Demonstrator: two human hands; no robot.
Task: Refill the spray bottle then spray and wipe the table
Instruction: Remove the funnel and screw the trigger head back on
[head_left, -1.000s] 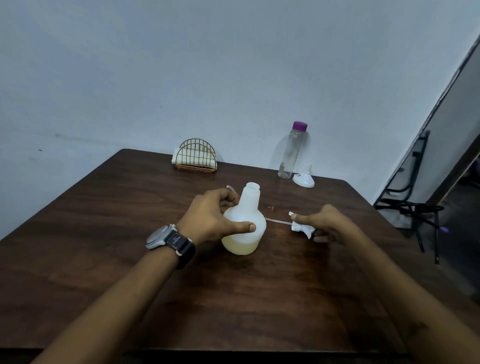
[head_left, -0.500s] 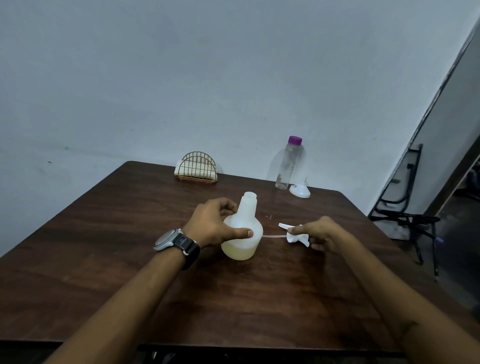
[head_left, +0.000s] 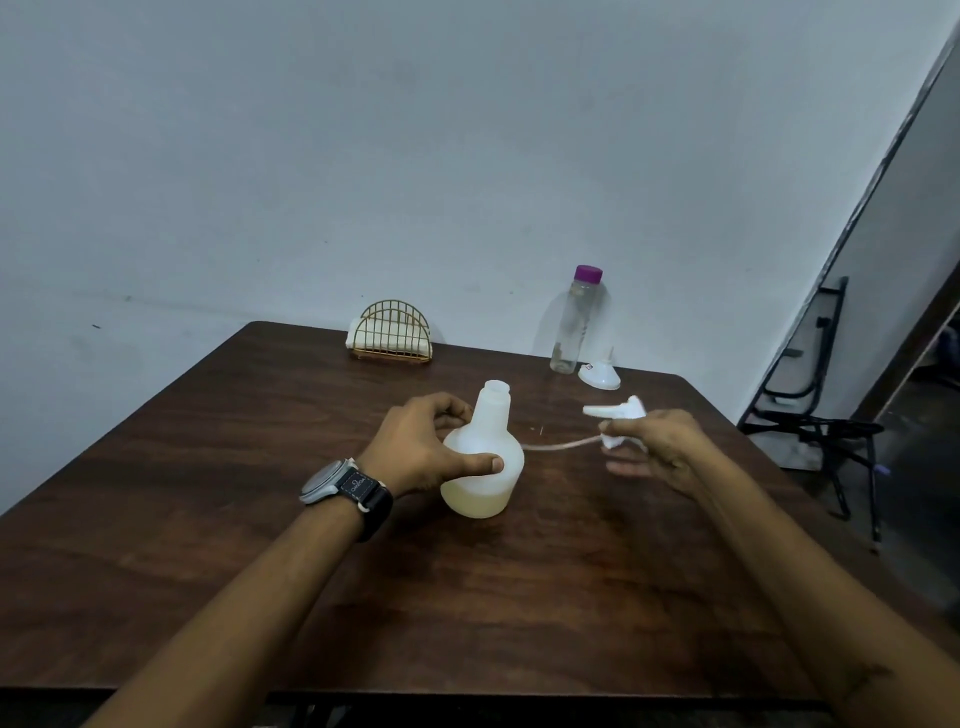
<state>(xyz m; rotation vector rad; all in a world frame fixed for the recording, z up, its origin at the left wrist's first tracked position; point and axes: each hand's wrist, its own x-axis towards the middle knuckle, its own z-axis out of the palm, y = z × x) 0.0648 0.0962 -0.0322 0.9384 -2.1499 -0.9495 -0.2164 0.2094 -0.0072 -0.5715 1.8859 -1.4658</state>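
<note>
At the centre of the surface (head_left: 467, 597): the spray bottle (head_left: 485, 457) stands upright, long axis vertical, open neck pointing up with no top on it.
Bottle contents: pale yellowish liquid fills only the lowest part; the rest of the translucent body looks empty.
Left hand (head_left: 421, 452): its grip wraps the bottle's round body — thumb across the front, fingers curled behind the shoulder. A watch (head_left: 343, 486) sits on the wrist.
Right hand (head_left: 654, 441): to the right of the bottle, its grip pinches the white spray head (head_left: 618, 413) between thumb and forefinger; the other fingers hang loose and blurred.
Spray head: its nozzle points left and away from the person.
Dip tube (head_left: 558, 446): runs nearly level from the head leftward, its free end just beside the bottle's shoulder, outside the neck.
Far edge, right: a clear bottle (head_left: 574, 322) stands upright with its purple cap on — contents hard to tell, it looks nearly empty. A white funnel (head_left: 600, 375) rests mouth down just beside it.
Far edge, middle: a gold wire holder (head_left: 392, 332) holds folded white napkins (head_left: 363, 340).
</note>
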